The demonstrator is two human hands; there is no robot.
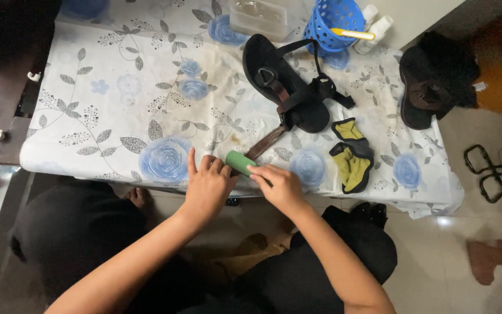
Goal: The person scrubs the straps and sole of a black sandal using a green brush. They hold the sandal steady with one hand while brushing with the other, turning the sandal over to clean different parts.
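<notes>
Hands work at the near edge of the table (76,151), both closed on one small green block (239,161). The left hand (207,186) curls its fingers around the block's near end, and the right hand (280,186) pinches it from the other side. The block lies on a brown strap (265,142) which runs up to a black sandal (289,87) in the middle of the flowered cloth.

I think the main risk is at this edge. The strap hangs close to the border, so a strong pull may drag the sandal toward the person, or wrinkle the cloth and move what stands on it. The block may also slip from the fingers and fall to the floor.

Just right of the sandal lies a yellow and black cloth (352,154). Farther away stand a blue basket (332,23) and a clear plastic box (260,17); a second dark sandal (422,93) sits at the far right border and could be knocked off.
</notes>
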